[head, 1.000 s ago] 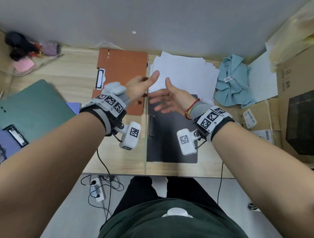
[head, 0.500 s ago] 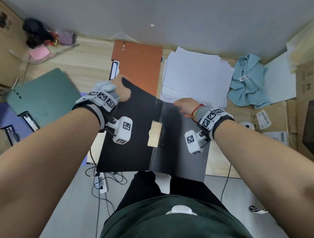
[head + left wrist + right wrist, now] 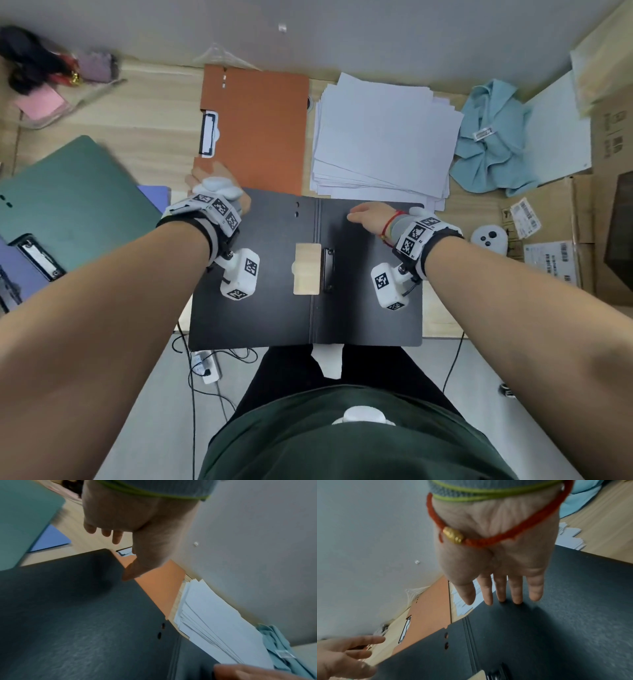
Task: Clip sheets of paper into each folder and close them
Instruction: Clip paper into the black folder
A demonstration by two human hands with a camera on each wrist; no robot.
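The wooden surface (image 3: 150, 113) carries everything, and the biggest thing on it is the black folder (image 3: 267, 308), lying open and flat at the near edge with its near side overhanging toward the person's lap. Its metal clip (image 3: 328, 270) runs along the spine beside a rectangular window in the left cover, and two small holes sit near the far edge of that cover. To the left lies a closed green folder (image 3: 68, 202), with a purple folder (image 3: 17, 270) partly beneath it. Beyond the black folder an orange folder (image 3: 263, 130) lies closed, its far side toward the wall, and right of it sits the loose stack of white paper (image 3: 383, 137), none of it clipped into the black folder. A crumpled blue cloth (image 3: 493, 150) lies further right. The left hand (image 3: 120, 513) hangs over the far left corner of the black folder, fingers loosely curled and thumb pointing down at the cover's edge, gripping nothing. The right hand (image 3: 496, 563) is released, its straight fingers (image 3: 517, 592) pressing down on the right cover.
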